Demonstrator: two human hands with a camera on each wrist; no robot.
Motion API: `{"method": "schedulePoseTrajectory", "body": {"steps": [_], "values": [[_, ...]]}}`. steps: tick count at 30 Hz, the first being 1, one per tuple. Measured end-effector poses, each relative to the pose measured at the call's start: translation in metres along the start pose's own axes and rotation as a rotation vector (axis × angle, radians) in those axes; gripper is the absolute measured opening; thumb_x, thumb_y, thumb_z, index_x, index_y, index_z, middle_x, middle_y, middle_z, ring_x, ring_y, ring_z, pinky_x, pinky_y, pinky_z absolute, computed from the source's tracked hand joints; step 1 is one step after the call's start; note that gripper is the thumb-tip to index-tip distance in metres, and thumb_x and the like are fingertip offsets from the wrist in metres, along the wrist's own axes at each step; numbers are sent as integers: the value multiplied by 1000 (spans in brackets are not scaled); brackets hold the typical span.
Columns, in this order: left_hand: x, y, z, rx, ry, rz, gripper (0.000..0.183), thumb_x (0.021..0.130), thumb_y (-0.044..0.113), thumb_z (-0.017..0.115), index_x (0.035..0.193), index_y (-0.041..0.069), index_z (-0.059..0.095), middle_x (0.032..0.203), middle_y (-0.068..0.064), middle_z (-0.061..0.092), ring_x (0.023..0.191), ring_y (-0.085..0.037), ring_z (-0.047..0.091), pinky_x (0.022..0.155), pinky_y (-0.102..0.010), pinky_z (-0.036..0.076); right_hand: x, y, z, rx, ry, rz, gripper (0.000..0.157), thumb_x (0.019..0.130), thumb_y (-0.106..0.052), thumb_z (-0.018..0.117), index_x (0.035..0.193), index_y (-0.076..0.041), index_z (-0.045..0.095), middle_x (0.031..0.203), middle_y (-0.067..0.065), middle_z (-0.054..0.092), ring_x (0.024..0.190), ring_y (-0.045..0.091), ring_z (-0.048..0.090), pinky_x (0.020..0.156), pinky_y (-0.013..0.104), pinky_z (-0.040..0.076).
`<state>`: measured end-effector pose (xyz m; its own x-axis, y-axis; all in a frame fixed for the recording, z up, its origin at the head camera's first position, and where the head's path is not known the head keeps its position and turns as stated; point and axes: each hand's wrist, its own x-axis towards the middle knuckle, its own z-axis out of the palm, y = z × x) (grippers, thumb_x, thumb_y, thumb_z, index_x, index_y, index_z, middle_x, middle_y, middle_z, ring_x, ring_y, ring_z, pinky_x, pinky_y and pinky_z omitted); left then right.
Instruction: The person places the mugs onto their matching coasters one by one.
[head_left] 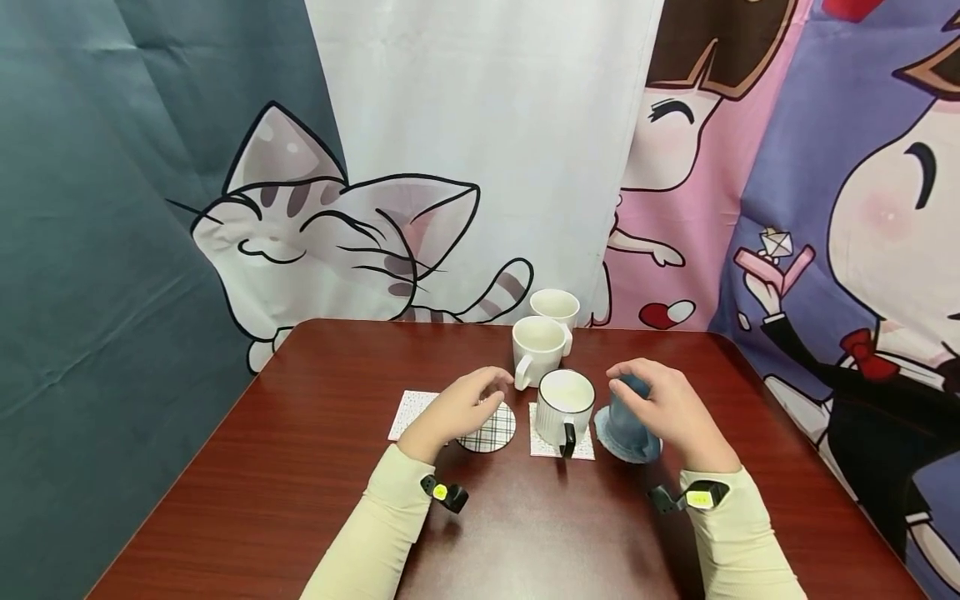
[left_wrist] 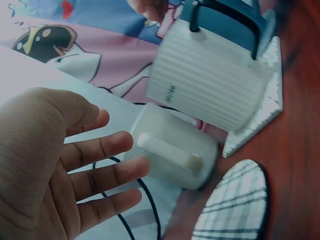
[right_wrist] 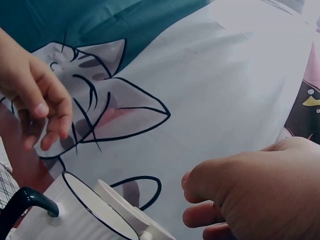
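Note:
My left hand (head_left: 461, 408) hovers with loosely bent, parted fingers over a round plaid coaster (head_left: 491, 429). Its fingertips come near a ribbed white mug (head_left: 536, 346) in the head view. In the left wrist view the left hand (left_wrist: 85, 165) holds nothing. My right hand (head_left: 663, 408) is raised around a blue cup (head_left: 628, 425) on a blue coaster (head_left: 637, 456), partly hiding it; the right wrist view shows the right hand (right_wrist: 260, 190) with bent fingers and nothing in them. Between the hands, a black-rimmed white mug (head_left: 564, 404) with a black handle stands on a square speckled coaster (head_left: 585, 450).
Another white mug (head_left: 555, 304) stands at the table's back edge, behind the ribbed one. A second speckled coaster (head_left: 411, 410) lies partly behind my left hand. The reddish-brown table (head_left: 300, 475) meets a cartoon-printed curtain (head_left: 480, 100) at the back.

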<state>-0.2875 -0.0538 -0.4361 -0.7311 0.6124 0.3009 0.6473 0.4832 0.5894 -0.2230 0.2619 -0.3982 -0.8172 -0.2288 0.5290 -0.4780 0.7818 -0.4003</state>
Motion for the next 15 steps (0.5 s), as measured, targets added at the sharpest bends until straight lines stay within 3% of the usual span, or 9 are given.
{"method": "schedulePoseTrajectory", "body": {"steps": [10, 15], "values": [[1, 1, -15, -91, 69, -66, 25, 94, 20, 50, 119, 17, 54, 111, 3, 58, 101, -6, 53, 87, -29, 43, 4, -4, 4, -7, -1, -68, 14, 84, -22, 67, 97, -25, 66, 96, -11, 63, 89, 7, 57, 77, 35, 47], [3, 2, -15, -89, 61, -78, 24, 94, 21, 49, 117, 17, 55, 111, 4, 57, 102, -9, 53, 88, -31, 43, 7, -5, 4, -10, 1, -92, 14, 83, -23, 67, 97, -24, 66, 95, -11, 63, 89, 7, 57, 77, 34, 47]]}}
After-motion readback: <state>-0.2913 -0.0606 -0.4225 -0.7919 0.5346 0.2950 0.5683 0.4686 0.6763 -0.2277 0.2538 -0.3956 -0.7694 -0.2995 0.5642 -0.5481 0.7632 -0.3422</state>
